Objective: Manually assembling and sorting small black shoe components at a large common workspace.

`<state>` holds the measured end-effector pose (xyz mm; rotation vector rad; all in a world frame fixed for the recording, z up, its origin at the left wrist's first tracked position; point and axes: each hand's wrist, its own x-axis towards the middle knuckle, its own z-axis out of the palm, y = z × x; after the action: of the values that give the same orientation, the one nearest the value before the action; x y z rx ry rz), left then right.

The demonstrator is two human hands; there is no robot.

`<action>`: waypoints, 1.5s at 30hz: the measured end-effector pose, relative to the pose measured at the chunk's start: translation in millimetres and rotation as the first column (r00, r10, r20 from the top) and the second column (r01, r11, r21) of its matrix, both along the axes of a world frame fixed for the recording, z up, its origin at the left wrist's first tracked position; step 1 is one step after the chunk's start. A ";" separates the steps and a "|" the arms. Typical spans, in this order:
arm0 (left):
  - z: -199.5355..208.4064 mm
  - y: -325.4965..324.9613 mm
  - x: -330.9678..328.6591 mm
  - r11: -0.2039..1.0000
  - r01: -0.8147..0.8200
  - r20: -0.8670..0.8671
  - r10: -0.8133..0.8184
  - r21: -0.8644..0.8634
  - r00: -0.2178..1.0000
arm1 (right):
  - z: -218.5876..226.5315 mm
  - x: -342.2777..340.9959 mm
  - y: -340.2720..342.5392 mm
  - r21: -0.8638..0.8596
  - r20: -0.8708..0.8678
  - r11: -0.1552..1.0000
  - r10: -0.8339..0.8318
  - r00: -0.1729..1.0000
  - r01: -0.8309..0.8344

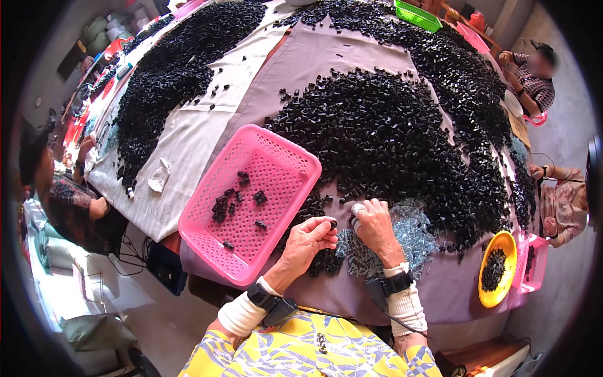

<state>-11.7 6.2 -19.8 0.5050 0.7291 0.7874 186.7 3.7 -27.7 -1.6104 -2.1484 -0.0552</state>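
Observation:
My left hand [306, 244] is closed in a pinch, with a small black plastic part [333, 224] between thumb and fingertips. Just to its right, my right hand [375, 231] has its fingers bent and pressed together, a white cover on one fingertip; what they hold is too small to tell. Under and beside the right hand lies a heap of small clear bluish pieces [414, 242]. Beyond both hands spreads a large pile of small black plastic parts [377, 125]. A pink perforated basket [300, 160] stands left of my left hand, with several black parts in it.
A yellow oval bowl [486, 290] of dark pieces and a small pink basket [536, 261] stand at the table's right edge. A green basket [418, 17] sits at the far side. People work at the left [63, 188] and right [562, 201]. More black piles [169, 75] cover the cloth.

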 end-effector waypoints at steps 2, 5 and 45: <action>-0.3 -1.1 1.2 1.000 0.003 -0.011 -0.003 0.011 1.000 | -0.1 -3.4 3.0 -0.039 0.024 0.999 0.027 0.999 -0.026; -0.1 -1.7 1.8 1.000 0.010 -0.027 -0.010 0.029 1.000 | 1.2 -0.7 4.1 -0.111 0.067 0.992 0.064 0.996 -0.057; 2.8 -18.6 2.9 0.919 0.213 -0.160 -0.168 0.331 0.973 | 35.1 2.2 -24.5 -0.452 -0.891 0.792 -0.376 0.255 -0.410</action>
<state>-8.8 -12.4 -17.0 0.9405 0.6497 0.7054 188.9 -20.8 7.4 -1.2321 -1.0857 1.4714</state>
